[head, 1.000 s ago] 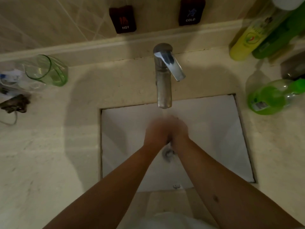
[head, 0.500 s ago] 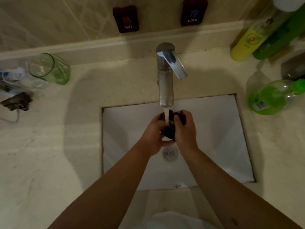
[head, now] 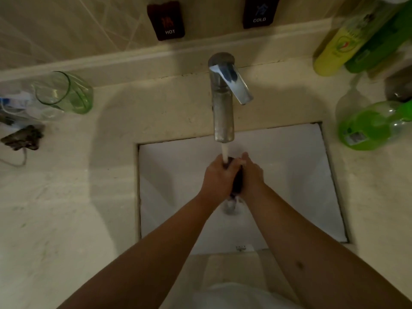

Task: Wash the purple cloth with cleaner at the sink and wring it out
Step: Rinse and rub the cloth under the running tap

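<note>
The dark purple cloth (head: 237, 182) is bunched into a wad between my two hands, over the white sink basin (head: 289, 175). My left hand (head: 217, 178) grips it from the left with the fingers curled round it. My right hand (head: 252, 173) grips it from the right. Water runs from the chrome tap (head: 223, 101) onto the top of the cloth and my left fingers. Most of the cloth is hidden by my hands. The drain (head: 231, 206) shows just below them.
A green cleaner bottle (head: 374, 126) lies on the counter at the right, with yellow and green bottles (head: 343, 41) behind it. A green glass (head: 64, 92) and a dark clip with a cord (head: 21, 137) sit at the left. HOT and COLD plates hang on the wall.
My hands have closed tighter round the cloth, so less of it shows than half a second ago. One second ago they were a blur under the running water.
</note>
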